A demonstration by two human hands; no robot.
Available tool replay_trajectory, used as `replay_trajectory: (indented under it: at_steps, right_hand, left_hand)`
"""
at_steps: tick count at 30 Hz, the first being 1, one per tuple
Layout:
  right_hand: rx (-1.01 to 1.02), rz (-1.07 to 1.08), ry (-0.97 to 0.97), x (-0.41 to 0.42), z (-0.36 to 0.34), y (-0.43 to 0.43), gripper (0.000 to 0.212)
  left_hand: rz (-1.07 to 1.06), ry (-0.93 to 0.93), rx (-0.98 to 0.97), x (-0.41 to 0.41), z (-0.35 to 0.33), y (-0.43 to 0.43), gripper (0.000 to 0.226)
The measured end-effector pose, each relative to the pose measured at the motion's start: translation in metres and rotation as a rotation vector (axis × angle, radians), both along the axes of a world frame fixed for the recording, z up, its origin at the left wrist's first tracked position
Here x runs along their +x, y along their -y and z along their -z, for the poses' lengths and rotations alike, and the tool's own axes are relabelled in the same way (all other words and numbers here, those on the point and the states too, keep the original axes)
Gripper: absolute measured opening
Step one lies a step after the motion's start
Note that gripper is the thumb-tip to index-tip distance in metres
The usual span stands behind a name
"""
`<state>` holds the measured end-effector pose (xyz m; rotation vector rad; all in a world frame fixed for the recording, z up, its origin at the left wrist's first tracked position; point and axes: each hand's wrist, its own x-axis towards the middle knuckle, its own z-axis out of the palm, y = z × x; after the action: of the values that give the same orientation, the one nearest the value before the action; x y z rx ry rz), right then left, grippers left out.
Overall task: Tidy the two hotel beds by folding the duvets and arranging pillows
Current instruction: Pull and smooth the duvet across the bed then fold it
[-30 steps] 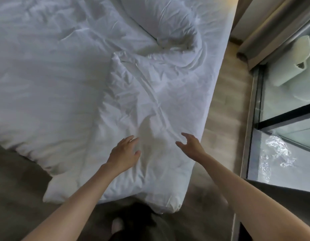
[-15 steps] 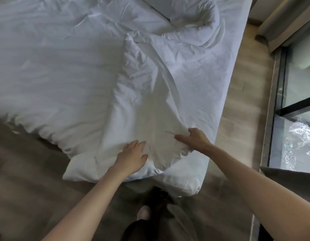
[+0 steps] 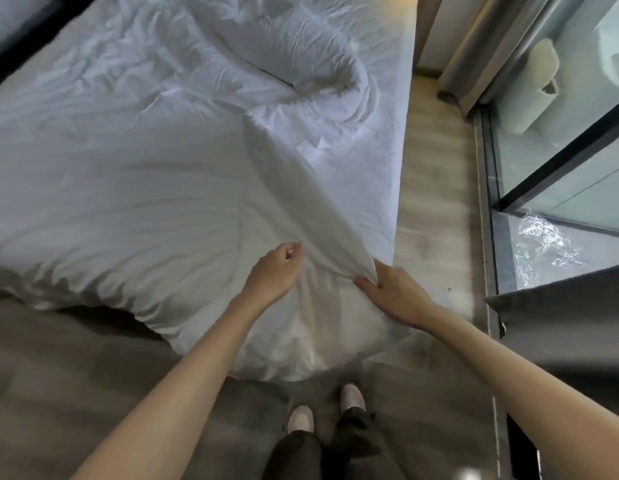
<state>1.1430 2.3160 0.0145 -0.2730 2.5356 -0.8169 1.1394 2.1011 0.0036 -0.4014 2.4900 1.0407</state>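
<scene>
A white duvet (image 3: 135, 209) lies crumpled over the bed (image 3: 387, 140), its near corner hanging over the foot end. A long raised fold runs from the middle of the bed down to my hands. My right hand (image 3: 387, 289) pinches the duvet's edge at the end of that fold, thumb underneath. My left hand (image 3: 273, 271) rests on the duvet just left of the fold, fingers curled, apparently gathering the fabric. A rumpled white pillow (image 3: 294, 50) lies at the head end, partly wrapped by duvet.
A strip of light wooden floor (image 3: 436, 202) runs along the bed's right side. Beyond it are a curtain (image 3: 474, 46) and a glass partition with a dark frame (image 3: 550, 161). My feet (image 3: 322, 410) stand on grey carpet at the bed's foot.
Both hands went from hovering open to taking hold of the duvet's near corner. The fold between them has been pulled taut and raised toward me.
</scene>
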Motion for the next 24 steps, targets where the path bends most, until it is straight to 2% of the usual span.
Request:
replay_trajectory:
  at_steps: [6, 11, 13, 17, 21, 24]
  right_hand:
    - [0.113, -0.036, 0.056, 0.072, -0.009, -0.060, 0.034]
    - [-0.013, -0.028, 0.099, 0.131, -0.019, -0.099, 0.036]
    - [-0.057, 0.009, 0.117, 0.156, -0.024, -0.123, 0.037]
    - [-0.190, 0.150, 0.235, 0.204, -0.013, -0.174, 0.039]
    - [-0.292, 0.264, 0.307, 0.231, 0.008, -0.210, 0.044]
    - [-0.168, 0.237, 0.342, 0.240, 0.032, -0.243, 0.041]
  left_hand:
    - [0.036, 0.097, 0.165, 0.020, -0.023, -0.076, 0.062]
    - [0.074, 0.221, 0.098, 0.046, -0.028, -0.145, 0.074]
    - [0.095, 0.258, 0.083, 0.057, -0.025, -0.175, 0.066]
    - [0.075, 0.274, 0.284, 0.087, -0.011, -0.235, 0.023]
    - [0.063, 0.213, 0.301, 0.117, 0.004, -0.267, 0.025]
    - [0.284, 0.342, 0.216, 0.134, 0.002, -0.276, 0.031]
